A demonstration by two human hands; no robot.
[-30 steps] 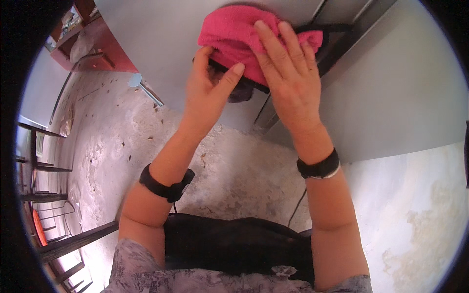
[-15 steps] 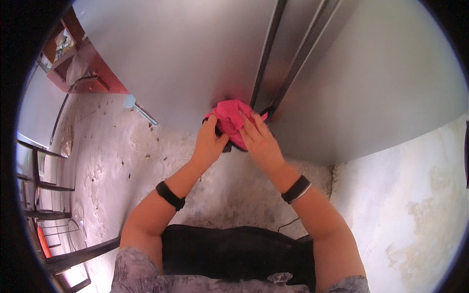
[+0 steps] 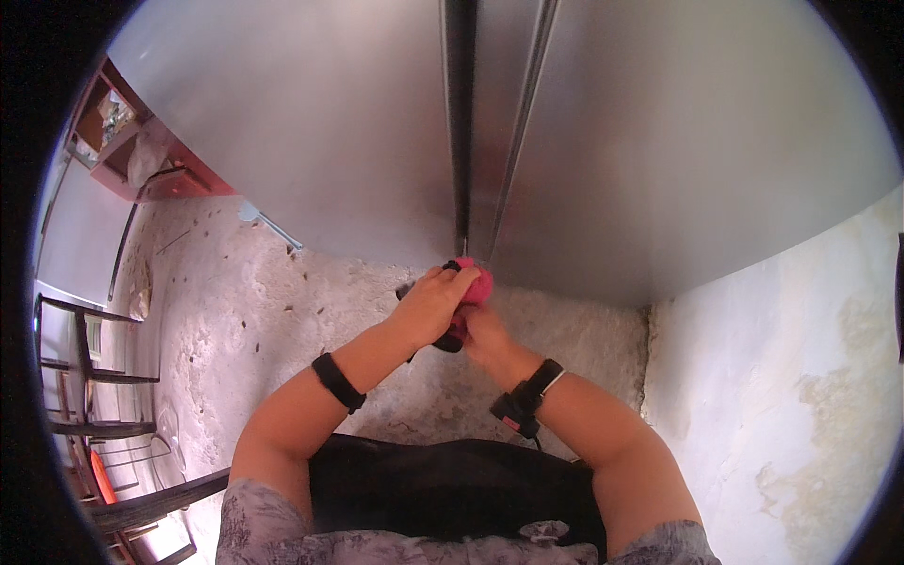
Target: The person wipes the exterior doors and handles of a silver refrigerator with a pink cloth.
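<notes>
Pink cloth: bunched between my two hands, in front of the lower end of the dark seam; I have the pink cloth (image 3: 480, 286) by its near side.
Left hand: my left hand (image 3: 426, 311) is curled round it, thumb across the pink.
Right hand: my right hand (image 3: 488, 337) touches it from below; its fingertips are hidden, so I cannot tell how tightly they close.
Black item: a black item (image 3: 448, 344) shows beneath my left hand, its kind unclear.
Double doors: grey double doors (image 3: 311, 132) rise beyond.
Floor: worn concrete floor (image 3: 245, 348) below.
</notes>
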